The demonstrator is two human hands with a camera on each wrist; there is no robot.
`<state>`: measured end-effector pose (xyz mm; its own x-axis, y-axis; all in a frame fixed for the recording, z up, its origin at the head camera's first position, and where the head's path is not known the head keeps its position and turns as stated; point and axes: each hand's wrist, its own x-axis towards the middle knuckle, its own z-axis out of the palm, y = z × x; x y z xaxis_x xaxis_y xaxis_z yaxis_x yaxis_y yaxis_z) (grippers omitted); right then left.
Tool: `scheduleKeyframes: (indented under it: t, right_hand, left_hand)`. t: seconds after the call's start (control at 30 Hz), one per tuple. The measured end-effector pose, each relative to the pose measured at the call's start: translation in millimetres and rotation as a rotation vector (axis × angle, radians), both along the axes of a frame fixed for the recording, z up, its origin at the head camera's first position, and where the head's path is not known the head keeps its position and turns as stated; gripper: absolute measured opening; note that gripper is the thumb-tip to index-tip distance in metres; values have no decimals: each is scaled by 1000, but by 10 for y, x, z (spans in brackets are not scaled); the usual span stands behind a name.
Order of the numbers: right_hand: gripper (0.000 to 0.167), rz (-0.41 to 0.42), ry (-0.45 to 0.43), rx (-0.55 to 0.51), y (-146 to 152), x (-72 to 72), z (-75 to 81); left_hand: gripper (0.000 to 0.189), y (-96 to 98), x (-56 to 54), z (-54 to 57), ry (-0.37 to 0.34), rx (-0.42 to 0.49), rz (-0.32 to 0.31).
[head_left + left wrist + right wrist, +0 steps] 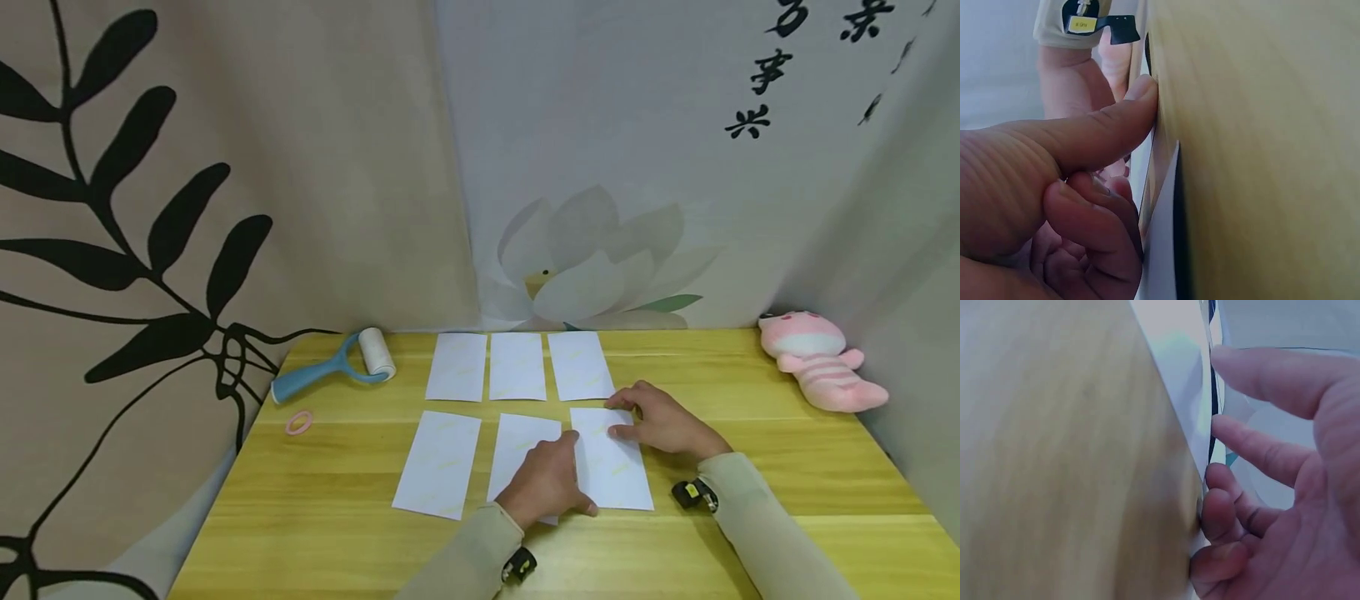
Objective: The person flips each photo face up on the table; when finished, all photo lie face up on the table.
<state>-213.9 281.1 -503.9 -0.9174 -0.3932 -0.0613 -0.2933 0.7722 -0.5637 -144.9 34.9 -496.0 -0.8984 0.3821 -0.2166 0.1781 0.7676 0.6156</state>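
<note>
Two rows of white paper cards lie on the table. At the lower right card [613, 471], my left hand [546, 482] touches the left edge, its thumb near the bottom corner. My right hand [670, 423] rests its thumb and a fingertip on that card's upper right part. Under my left hand, the lower middle card [517, 442] is partly covered. In the left wrist view the thumb [1110, 128] is stretched out and the other fingers are bent. The right wrist view shows fingertips [1222, 428] against a white card [1175, 369].
The lower left card [437, 464] and the upper cards [517, 367] lie on the wooden table [322, 525]. A blue-handled lint roller [330, 367] and a pink ring [298, 422] are at the left. A pink plush toy [821, 362] lies at the right back corner. Curtains hang behind.
</note>
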Motion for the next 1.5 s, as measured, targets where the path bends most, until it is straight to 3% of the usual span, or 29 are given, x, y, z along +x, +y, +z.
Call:
scheduleKeyframes:
  t: [0.23, 0.43, 0.67, 0.8, 0.93, 1.2, 1.37, 1.5]
  right_hand:
    - [21, -38, -3, -14, -27, 2, 21]
    - [16, -39, -52, -138, -25, 6, 67]
    - [11, -45, -68, -269, 37, 29, 62]
    - [13, -59, -114, -373, 51, 63, 152]
    - [18, -63, -157, -491, 37, 96, 263]
    - [24, -46, -119, -621, -39, 157, 446]
    - [22, -43, -46, -635, -135, 193, 505]
    - [17, -44, 4, -628, -258, 208, 497]
  left_hand:
    - [100, 5, 2, -48, 18, -5, -13]
    - [92, -36, 23, -56, 21, 60, -25]
    - [98, -43, 23, -61, 5, 100, -22]
    - [97, -42, 18, -43, -7, 182, -12]
    - [84, -42, 27, 14, -28, 306, -17]
    - [57, -20, 61, 101, -179, 547, -20]
    - [53, 21, 74, 148, -313, 692, -11]
    - [53, 52, 91, 168, -361, 760, -3]
